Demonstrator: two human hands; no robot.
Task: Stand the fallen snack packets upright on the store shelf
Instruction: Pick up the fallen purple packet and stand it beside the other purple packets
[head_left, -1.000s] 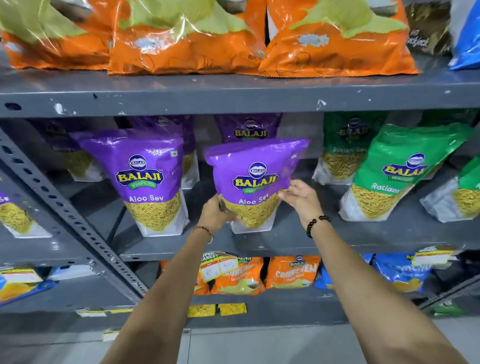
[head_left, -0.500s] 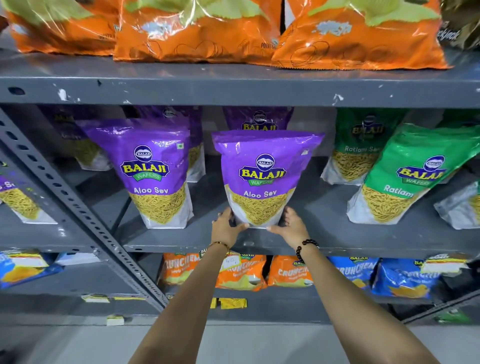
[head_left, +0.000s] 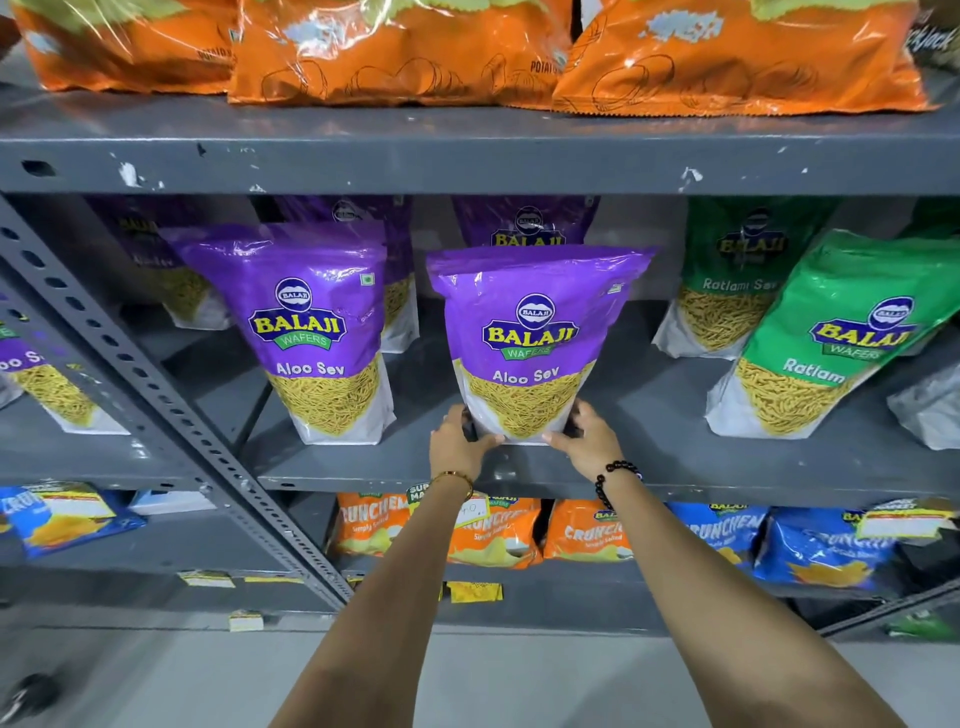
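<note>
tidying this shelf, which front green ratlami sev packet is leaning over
The front green Ratlami Sev packet right of the hands leans left at the top; the green packet behind it stands upright.

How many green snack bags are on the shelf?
2 clearly: a leaning green bag in front at the right, and another green bag behind it, further left. More may hide at the right edge.
</note>
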